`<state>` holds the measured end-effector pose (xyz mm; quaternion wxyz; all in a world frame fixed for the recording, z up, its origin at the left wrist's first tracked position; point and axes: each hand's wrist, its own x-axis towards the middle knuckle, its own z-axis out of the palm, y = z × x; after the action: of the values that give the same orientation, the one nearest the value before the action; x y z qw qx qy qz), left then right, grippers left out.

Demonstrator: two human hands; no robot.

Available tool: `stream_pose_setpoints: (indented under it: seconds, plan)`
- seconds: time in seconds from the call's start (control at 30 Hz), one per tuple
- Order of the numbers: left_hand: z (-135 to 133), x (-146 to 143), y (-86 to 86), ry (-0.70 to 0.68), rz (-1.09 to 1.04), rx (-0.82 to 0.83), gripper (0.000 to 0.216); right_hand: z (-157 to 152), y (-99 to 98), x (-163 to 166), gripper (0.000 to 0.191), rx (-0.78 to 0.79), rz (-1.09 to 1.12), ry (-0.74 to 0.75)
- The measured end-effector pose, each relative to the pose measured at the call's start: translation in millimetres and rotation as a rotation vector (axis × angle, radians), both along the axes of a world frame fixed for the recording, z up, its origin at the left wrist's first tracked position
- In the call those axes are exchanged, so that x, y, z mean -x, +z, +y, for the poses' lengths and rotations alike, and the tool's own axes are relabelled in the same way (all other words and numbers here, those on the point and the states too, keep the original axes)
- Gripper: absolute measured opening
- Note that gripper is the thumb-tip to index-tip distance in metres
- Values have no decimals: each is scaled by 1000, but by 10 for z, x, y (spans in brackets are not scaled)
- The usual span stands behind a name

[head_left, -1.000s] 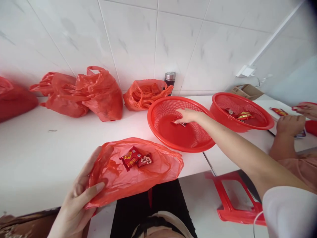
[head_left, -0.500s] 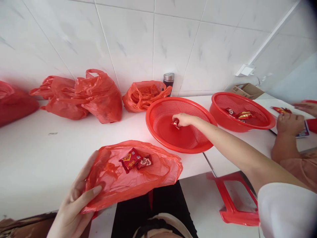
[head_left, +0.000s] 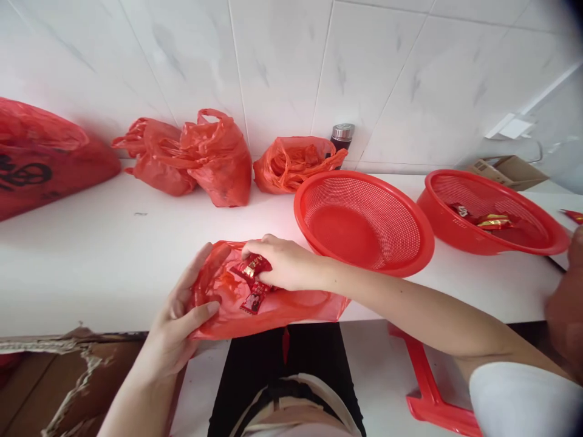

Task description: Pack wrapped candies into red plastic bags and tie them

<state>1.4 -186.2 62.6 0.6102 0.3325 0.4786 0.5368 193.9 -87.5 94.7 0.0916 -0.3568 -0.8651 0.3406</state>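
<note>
Two wrapped sweets (head_left: 252, 280) lie on the red bag (head_left: 310, 303) at the near edge of the bench (head_left: 91, 261). The right hand (head_left: 286, 264), its grip closed on the upper sweet, seems to be placing it. The left hand (head_left: 182, 315) pinches the bag's left rim, thumb on top. A clean release calls for a flat, steady bag.

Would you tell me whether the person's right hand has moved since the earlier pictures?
Yes. The right hand left the near red basket, coming toward the person onto the candy packets on the red bag.

Head view, forward-down, near counter (head_left: 91, 255); edges seemingly warped.
</note>
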Motion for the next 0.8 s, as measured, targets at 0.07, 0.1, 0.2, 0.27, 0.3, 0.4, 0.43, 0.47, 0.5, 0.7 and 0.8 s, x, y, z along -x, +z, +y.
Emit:
stream_pose_setpoints:
  seconds: [0.07,0.1,0.2,0.27,0.3,0.4,0.43,0.47,0.5,0.7,0.8]
  plan:
    - [-26,44,-16,15,14,-12,87,35,-43,42,37,-72,-35,-33]
    - [-39,66,-31,23,27,-13,87,48,-46,41,36,-86,-40,-42]
    - [-66,114,-82,26,71,1,85,33,-59,22,36,-119,-38,-42]
    - [-73,124,-105,24,96,1,83,-10,-111,25,39,-130,-14,6]
    - [-74,125,-110,25,113,2,83,-32,-148,30,43,-146,-3,32]
    - [-84,130,-105,59,215,8,82,-75,-228,18,50,-288,-36,68]
    - [-93,140,-102,78,260,7,82,-85,-224,-10,48,-348,-61,74]
    - [-105,158,-101,97,306,5,82,-100,-198,-55,45,-398,-85,81]
    - [-122,183,-104,118,351,2,83,-121,-154,-117,41,-435,-101,91]
    - [-251,398,-169,214,558,116,78,-442,125,-698,43,-538,-219,228]
    - [-293,423,-171,199,651,195,66,-592,62,-936,28,-597,-353,270]
